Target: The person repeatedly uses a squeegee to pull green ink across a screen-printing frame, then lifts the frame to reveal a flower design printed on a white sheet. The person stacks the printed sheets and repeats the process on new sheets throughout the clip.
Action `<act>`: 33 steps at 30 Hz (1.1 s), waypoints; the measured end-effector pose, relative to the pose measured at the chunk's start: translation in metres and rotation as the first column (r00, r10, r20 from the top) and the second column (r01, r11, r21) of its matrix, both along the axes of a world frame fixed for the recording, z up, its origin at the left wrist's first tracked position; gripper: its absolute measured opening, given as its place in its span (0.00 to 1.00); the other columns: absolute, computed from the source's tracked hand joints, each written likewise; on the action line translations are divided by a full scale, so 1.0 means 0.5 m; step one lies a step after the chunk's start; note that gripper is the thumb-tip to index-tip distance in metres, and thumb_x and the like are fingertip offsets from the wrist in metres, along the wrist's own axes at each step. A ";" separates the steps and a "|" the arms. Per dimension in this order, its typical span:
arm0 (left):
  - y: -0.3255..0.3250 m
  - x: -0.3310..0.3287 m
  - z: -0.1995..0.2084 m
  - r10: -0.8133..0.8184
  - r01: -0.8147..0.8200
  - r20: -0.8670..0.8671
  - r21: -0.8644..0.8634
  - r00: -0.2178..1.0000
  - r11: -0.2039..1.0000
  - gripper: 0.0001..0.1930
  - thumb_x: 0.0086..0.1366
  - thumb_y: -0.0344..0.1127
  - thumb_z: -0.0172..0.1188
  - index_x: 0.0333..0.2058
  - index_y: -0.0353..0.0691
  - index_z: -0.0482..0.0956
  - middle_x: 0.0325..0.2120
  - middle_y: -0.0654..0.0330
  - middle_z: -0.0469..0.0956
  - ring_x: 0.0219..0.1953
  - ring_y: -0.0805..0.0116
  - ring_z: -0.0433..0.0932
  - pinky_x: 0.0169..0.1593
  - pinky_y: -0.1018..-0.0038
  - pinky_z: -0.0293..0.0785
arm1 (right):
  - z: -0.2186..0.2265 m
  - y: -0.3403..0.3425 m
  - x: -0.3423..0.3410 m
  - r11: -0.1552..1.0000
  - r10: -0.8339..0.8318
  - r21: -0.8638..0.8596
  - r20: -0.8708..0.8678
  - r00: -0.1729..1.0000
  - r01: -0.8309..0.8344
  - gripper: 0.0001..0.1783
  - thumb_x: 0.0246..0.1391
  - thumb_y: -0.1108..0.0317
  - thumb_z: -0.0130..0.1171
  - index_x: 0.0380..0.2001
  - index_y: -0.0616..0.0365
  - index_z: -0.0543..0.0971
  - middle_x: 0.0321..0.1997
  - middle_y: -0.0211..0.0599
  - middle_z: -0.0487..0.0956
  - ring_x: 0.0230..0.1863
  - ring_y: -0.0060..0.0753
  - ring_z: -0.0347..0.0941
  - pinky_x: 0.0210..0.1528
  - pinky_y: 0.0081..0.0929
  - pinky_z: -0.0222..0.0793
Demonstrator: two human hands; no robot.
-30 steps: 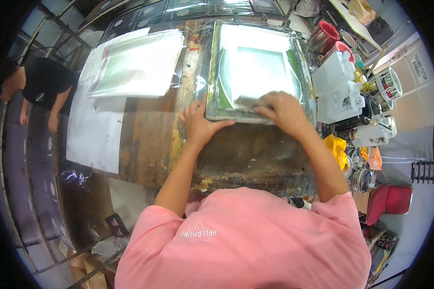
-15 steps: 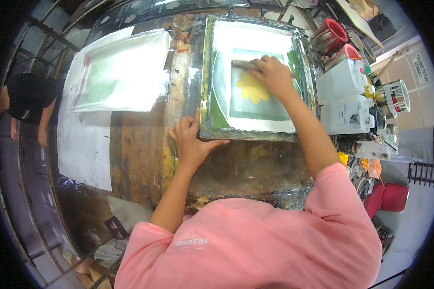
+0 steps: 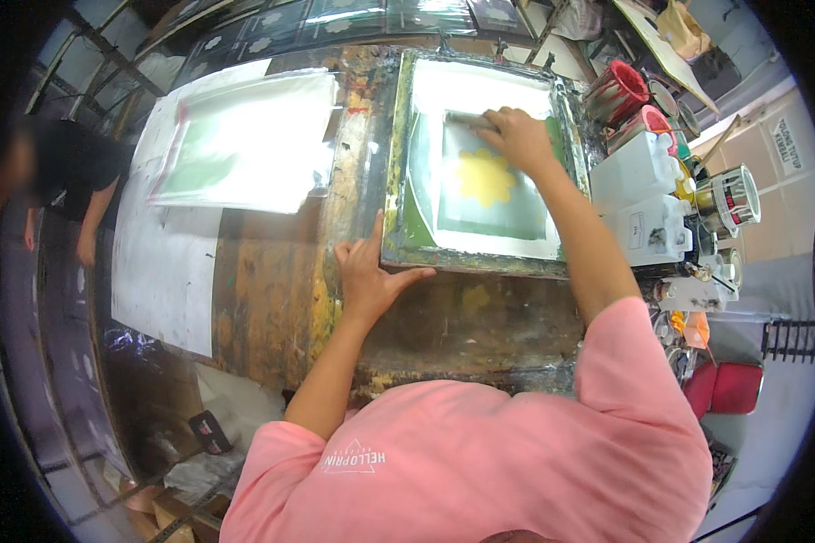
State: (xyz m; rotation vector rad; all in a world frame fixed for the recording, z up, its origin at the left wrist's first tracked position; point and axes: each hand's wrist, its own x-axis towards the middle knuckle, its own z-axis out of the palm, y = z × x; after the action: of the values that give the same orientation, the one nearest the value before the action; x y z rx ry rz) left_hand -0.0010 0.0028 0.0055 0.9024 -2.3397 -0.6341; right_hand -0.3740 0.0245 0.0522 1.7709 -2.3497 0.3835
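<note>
A screen-printing frame (image 3: 480, 265) lies on the worktable, its mesh edged in white and green, with a yellow flower shape (image 3: 484, 177) in the middle. Near the far end of the mesh window, my right hand (image 3: 522, 140) is closed round a squeegee (image 3: 466, 119), whose far side is partly hidden by the fingers. My left hand (image 3: 368, 274) braces the frame's near left corner, thumb along the front edge and forefinger up the left side. Its fingers are spread rather than wrapped round anything.
Clear plastic-like sheets (image 3: 244, 145) lie on white paper (image 3: 163, 281) to the left. Paint-stained cans (image 3: 616, 86) and white jugs (image 3: 638, 172) crowd the right side. Another person (image 3: 72, 172) stands at the far left; a red chair (image 3: 736, 387) is at right.
My right hand has slid the squeegee a little farther from me, past the flower. The left hand keeps its place at the corner. The whole view has shifted slightly.
</note>
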 end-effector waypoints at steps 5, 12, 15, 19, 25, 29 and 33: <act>0.002 0.000 0.001 -0.002 0.002 -0.008 -0.017 1.000 1.000 0.64 0.41 0.75 0.77 0.71 0.36 0.71 0.26 0.58 0.74 0.38 0.59 0.69 0.55 0.60 0.62 | 0.026 0.159 0.170 0.996 -0.006 0.093 0.039 0.999 0.002 0.22 0.64 0.43 0.63 0.45 0.50 0.82 0.39 0.40 0.82 0.43 0.49 0.81 0.39 0.49 0.79; 0.014 0.002 0.037 0.008 -0.008 0.001 0.132 1.000 0.991 0.61 0.45 0.63 0.84 0.73 0.38 0.68 0.44 0.50 0.85 0.51 0.51 0.76 0.65 0.58 0.62 | 0.110 0.279 0.303 0.998 0.013 0.061 0.065 0.998 -0.017 0.21 0.64 0.49 0.63 0.46 0.57 0.77 0.40 0.42 0.80 0.44 0.48 0.80 0.39 0.48 0.80; 0.021 -0.022 0.092 0.033 0.035 -0.245 0.271 0.969 0.962 0.57 0.50 0.56 0.85 0.72 0.31 0.67 0.50 0.48 0.84 0.52 0.56 0.78 0.63 0.62 0.68 | 0.165 0.280 0.310 0.999 0.040 -0.028 -0.020 0.999 -0.041 0.20 0.63 0.51 0.64 0.43 0.57 0.78 0.39 0.42 0.79 0.48 0.47 0.77 0.52 0.51 0.73; 0.035 -0.066 0.172 0.176 0.239 -0.632 0.515 0.755 0.823 0.54 0.56 0.46 0.84 0.71 0.20 0.62 0.51 0.49 0.83 0.46 0.68 0.78 0.54 0.71 0.74 | 0.239 0.256 0.316 0.965 -0.048 -0.262 -0.201 0.978 -0.006 0.19 0.60 0.52 0.64 0.41 0.57 0.80 0.38 0.41 0.79 0.46 0.45 0.76 0.57 0.52 0.65; -0.001 -0.072 0.164 -0.080 0.135 -0.319 0.153 0.944 0.979 0.50 0.67 0.55 0.71 0.76 0.30 0.58 0.66 0.39 0.68 0.62 0.51 0.69 0.68 0.55 0.60 | 0.357 0.171 0.243 0.926 -0.110 -0.376 -0.206 0.972 0.025 0.19 0.58 0.51 0.63 0.35 0.58 0.84 0.32 0.39 0.81 0.39 0.46 0.78 0.51 0.47 0.63; 0.038 -0.045 0.069 0.117 -0.038 0.374 -0.210 0.920 0.977 0.53 0.69 0.74 0.53 0.78 0.37 0.57 0.75 0.34 0.54 0.77 0.36 0.50 0.75 0.35 0.34 | 0.410 0.134 0.198 0.910 -0.098 -0.414 -0.203 0.974 0.005 0.25 0.60 0.47 0.61 0.42 0.60 0.87 0.36 0.42 0.85 0.42 0.46 0.81 0.49 0.45 0.65; 0.056 -0.028 0.020 0.108 -0.005 0.520 -0.195 0.847 0.981 0.56 0.69 0.81 0.44 0.78 0.38 0.54 0.78 0.38 0.50 0.82 0.37 0.38 0.74 0.28 0.17 | 0.446 0.108 0.169 0.906 -0.101 -0.424 -0.201 0.974 0.006 0.28 0.61 0.44 0.59 0.47 0.58 0.87 0.42 0.45 0.87 0.46 0.49 0.82 0.50 0.45 0.67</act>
State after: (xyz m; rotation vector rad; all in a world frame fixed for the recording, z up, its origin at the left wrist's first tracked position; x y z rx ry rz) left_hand -0.0147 0.0307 0.0154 1.1667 -2.7813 -0.1323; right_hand -0.2894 0.0786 0.2754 1.4591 -1.9727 0.6017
